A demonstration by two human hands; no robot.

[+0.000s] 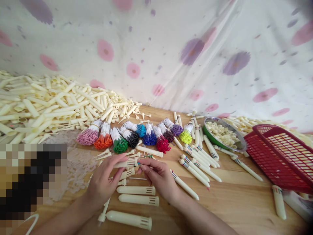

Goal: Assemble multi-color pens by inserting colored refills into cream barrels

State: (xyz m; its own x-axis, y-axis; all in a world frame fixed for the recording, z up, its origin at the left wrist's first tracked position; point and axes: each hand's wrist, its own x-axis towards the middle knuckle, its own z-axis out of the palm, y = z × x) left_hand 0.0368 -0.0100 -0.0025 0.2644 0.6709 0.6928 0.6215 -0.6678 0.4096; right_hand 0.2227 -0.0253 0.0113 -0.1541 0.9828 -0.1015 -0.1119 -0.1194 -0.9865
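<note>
My left hand (102, 178) is closed around a cream plastic pen barrel (132, 162), its slotted end turned to the right. At that end, the fingertips of my right hand (160, 176) pinch a small blue-tipped pen refill (139, 163), most of which is hidden. Beneath my hands, several slotted barrels lie on the wooden table, among them one barrel (135, 190) just under my fingers and another barrel (129, 220) near the front. Behind them fan out bundles of white refills with coloured ends, such as a green bundle (119, 143) and a blue bundle (150, 138).
A big heap of cream pen parts (49, 101) fills the back left, with clear plastic pieces (75, 169) before it. Pens with coloured sliders (195, 171) lie to the right. Beyond them are a bowl of slotted parts (222, 133) and a red basket (266, 163).
</note>
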